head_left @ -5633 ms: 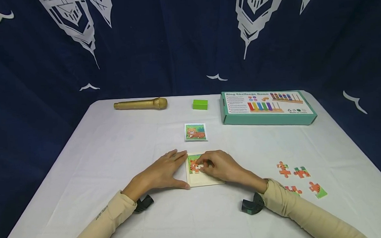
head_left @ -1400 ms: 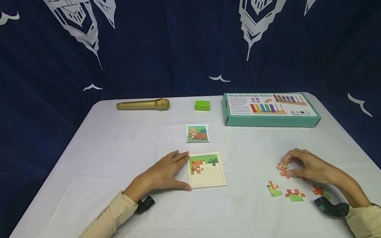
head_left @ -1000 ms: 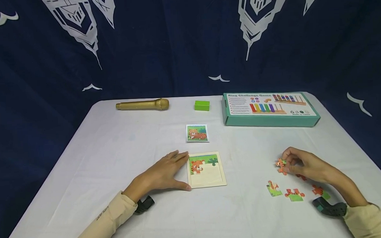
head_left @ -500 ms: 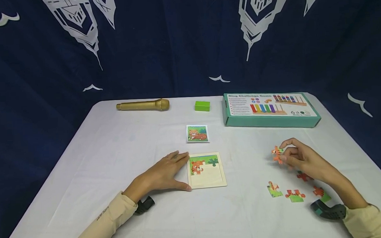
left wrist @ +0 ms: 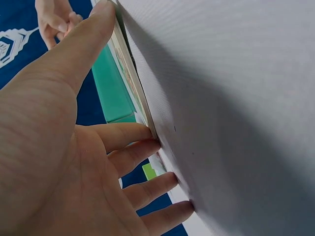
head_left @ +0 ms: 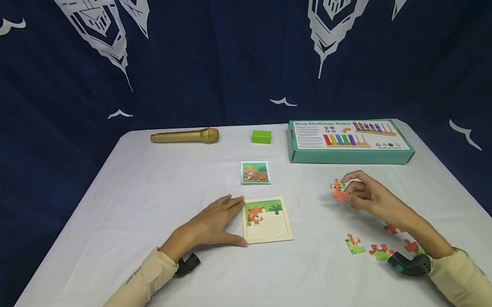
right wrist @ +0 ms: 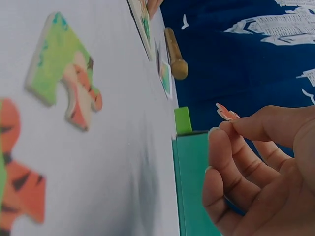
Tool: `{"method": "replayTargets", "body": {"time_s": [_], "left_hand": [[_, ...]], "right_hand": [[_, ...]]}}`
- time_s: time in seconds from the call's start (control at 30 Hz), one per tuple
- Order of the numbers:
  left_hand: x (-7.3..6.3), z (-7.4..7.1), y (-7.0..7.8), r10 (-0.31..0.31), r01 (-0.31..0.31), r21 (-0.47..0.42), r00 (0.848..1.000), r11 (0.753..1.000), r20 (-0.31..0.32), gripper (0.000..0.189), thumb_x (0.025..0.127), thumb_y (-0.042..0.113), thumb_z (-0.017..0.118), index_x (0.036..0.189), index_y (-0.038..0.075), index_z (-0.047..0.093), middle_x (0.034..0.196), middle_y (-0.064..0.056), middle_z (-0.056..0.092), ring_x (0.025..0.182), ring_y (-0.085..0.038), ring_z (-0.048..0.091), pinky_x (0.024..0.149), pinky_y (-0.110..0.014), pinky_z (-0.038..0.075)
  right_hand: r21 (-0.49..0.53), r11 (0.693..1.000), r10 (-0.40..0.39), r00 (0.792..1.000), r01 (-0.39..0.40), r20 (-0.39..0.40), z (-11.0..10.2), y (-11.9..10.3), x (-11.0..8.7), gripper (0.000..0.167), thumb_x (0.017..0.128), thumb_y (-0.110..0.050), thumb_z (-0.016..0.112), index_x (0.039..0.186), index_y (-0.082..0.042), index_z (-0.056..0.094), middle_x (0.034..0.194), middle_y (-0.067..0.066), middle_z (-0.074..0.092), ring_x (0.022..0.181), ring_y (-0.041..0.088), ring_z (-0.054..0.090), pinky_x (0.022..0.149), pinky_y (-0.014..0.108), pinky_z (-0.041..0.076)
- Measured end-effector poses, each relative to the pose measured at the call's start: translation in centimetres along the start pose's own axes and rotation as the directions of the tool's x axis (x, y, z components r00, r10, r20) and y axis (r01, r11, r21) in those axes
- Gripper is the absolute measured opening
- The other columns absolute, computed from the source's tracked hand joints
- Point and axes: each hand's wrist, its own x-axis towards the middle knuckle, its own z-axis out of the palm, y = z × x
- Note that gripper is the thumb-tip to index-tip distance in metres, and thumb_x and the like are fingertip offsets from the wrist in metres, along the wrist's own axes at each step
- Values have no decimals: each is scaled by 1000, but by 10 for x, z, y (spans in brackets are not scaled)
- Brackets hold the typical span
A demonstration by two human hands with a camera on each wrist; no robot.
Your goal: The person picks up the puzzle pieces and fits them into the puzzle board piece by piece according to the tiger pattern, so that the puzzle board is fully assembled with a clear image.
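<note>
My right hand point(head_left: 369, 195) pinches an orange tiger puzzle piece point(head_left: 338, 190) between thumb and fingertips, raised over the table to the right of the puzzle tray. In the right wrist view the held piece point(right wrist: 227, 113) shows just past the thumb tip. My left hand point(head_left: 213, 222) rests with spread fingers against the left edge of the wooden puzzle tray point(head_left: 274, 232). In the left wrist view the tray's edge point(left wrist: 134, 78) lies between thumb and index finger. A tiger head and green background pieces point(head_left: 255, 214) fill the tray's upper and left part.
Several loose puzzle pieces point(head_left: 354, 244) lie at the right, some partly behind my right forearm. Behind the tray stand a tiger picture card point(head_left: 255, 173) and a green block point(head_left: 261, 137). A gold microphone point(head_left: 185, 136) and a teal game box point(head_left: 351, 156) lie along the back.
A palm-tree piece now sits in the tray. My right hand moved to the loose pieces, picked one up and carried it up and left. My left hand stayed at the tray's edge.
</note>
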Motion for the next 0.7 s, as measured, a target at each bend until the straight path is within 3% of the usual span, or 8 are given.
{"method": "replayTargets", "body": {"time_s": [0.3, 0.7], "left_hand": [[0, -1, 0, 4, -4, 1, 1000, 1000, 2, 104, 75, 67, 67, 150, 5, 30, 157, -2, 26, 145, -33, 18, 116, -46, 20], [0, 0, 0, 3, -3, 6, 1000, 1000, 0, 105, 74, 67, 67, 150, 6, 30, 158, -2, 25, 145, -33, 18, 115, -47, 21]], "right_hand": [[18, 999, -47, 999, 47, 11, 14, -13, 18, 37, 90, 9, 53, 124, 1, 41, 90, 22, 59, 71, 24, 60, 64, 29, 52], [85, 996, -19, 999, 16, 38, 33, -21, 40, 36, 89, 8, 55, 123, 0, 46, 92, 22, 62, 79, 27, 63, 68, 29, 53]]}}
